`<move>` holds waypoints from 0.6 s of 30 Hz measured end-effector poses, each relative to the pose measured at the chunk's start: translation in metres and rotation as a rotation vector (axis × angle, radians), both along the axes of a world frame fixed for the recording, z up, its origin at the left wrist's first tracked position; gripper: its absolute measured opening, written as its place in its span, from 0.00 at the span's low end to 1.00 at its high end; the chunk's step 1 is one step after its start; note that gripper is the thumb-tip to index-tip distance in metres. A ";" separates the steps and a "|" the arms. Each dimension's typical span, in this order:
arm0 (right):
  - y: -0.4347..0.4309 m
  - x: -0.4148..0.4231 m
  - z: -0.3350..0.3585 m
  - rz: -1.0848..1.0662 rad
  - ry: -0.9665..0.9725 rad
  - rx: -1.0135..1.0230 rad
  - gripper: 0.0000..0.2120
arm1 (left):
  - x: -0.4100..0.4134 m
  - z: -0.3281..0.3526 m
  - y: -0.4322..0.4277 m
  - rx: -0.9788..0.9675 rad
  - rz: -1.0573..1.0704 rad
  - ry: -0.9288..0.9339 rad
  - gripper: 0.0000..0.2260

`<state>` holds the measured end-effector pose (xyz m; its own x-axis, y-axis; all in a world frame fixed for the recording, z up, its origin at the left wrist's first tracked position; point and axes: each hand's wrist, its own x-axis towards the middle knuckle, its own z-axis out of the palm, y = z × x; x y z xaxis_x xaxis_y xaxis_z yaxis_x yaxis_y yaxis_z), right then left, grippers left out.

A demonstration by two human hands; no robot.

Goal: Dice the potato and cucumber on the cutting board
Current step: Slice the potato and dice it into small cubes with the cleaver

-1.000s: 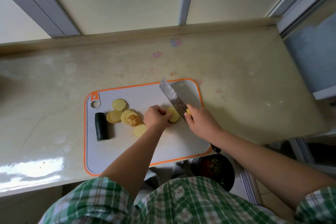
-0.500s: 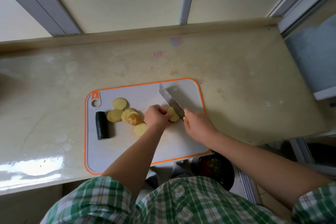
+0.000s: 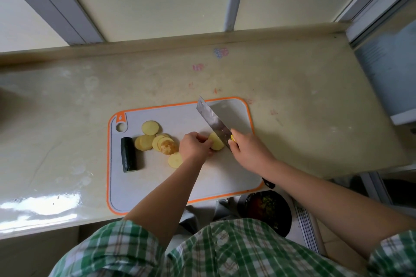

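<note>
while the left hand [image 3: 194,145] curls its fingers over the potato piece [image 3: 216,141] at mid-board, the right hand [image 3: 247,153] is wrapped round the handle of the knife [image 3: 213,122], broad blade slanting away to the far left. blade sits against the right face of the piece (whether it has bitten in, cannot tell). dark butt of the handle pokes out beneath the right forearm at the board's near right edge. cutting board [image 3: 225,177]: grey, orange rim, hanging hole at the far left corner, lying on a pale countertop [image 3: 315,108] and reaching its near edge. left of the holding hand, a loose cluster of potato slices [image 3: 147,140], some overlapping, one slice apart on the near side, beside the left wrist. cucumber [image 3: 128,154], a dark stub, uncut, lies at the board's left edge, long axis near-to-far, just beside the slices. below the counter edge, a dark bowl [image 3: 267,209] with something red and green in it. green plaid shirt [image 3: 225,249] along the near margin.
</note>
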<state>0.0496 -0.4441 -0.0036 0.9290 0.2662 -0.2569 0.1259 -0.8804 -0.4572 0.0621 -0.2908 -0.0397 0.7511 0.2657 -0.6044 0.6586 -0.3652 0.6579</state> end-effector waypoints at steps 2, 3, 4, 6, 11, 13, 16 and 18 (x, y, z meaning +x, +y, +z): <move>-0.001 -0.001 0.002 0.037 0.011 -0.020 0.05 | 0.000 -0.001 0.000 0.013 -0.002 0.003 0.03; -0.001 -0.002 0.002 0.049 0.018 -0.029 0.06 | 0.000 -0.001 0.000 0.015 0.000 0.004 0.04; -0.001 -0.003 0.003 0.053 0.024 -0.036 0.07 | 0.001 -0.002 -0.001 0.016 0.004 0.007 0.04; -0.001 -0.005 0.002 0.047 0.037 -0.047 0.07 | 0.002 -0.003 -0.001 0.018 0.011 0.017 0.05; 0.001 -0.012 -0.003 0.020 0.049 -0.077 0.04 | 0.003 -0.004 -0.002 -0.006 0.043 0.034 0.05; 0.005 -0.012 -0.010 -0.002 0.039 -0.096 0.07 | 0.003 -0.004 -0.002 -0.006 0.050 0.037 0.06; 0.009 -0.014 -0.019 -0.034 0.026 -0.054 0.07 | 0.002 -0.004 -0.002 -0.017 0.071 0.037 0.06; 0.008 -0.013 -0.022 -0.050 0.014 -0.045 0.07 | 0.001 -0.003 -0.002 -0.019 0.073 0.038 0.06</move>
